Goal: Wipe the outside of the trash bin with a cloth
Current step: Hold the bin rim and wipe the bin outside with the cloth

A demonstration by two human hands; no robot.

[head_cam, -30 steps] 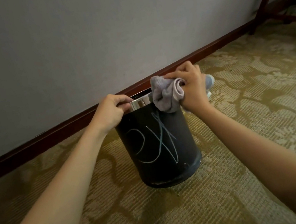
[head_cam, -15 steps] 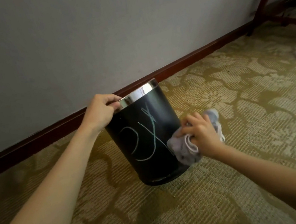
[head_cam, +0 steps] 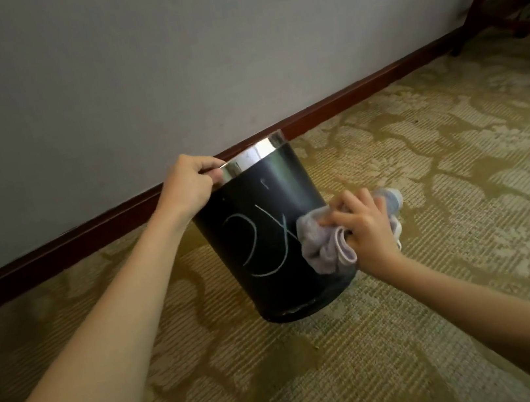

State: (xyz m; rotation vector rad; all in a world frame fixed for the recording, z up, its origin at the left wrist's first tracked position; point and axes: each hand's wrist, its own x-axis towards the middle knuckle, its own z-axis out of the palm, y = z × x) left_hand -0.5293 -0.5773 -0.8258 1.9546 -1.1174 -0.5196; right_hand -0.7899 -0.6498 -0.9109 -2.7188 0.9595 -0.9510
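So the round black trash bin with a shiny silver metal rim (head_cam: 272,234) sits on the patterned olive-and-beige carpet (head_cam: 440,278) pretty much dead centre of the view, tilted so its top leans off toward 11 o'clock, near the dark red wooden baseboard (head_cam: 361,97) under the grey wall (head_cam: 167,60). The left hand (head_cam: 190,184) is clamped on the rim at the bin's 10 o'clock edge, fingers curled over the metal. The right hand (head_cam: 365,223) is at the bin's 3 o'clock side, closed around a bunched-up pale grey cloth (head_cam: 323,243) that's pressed against the black wall. Light chalky scribbles (head_cam: 255,240) show on the bin's front, just beside the cloth.
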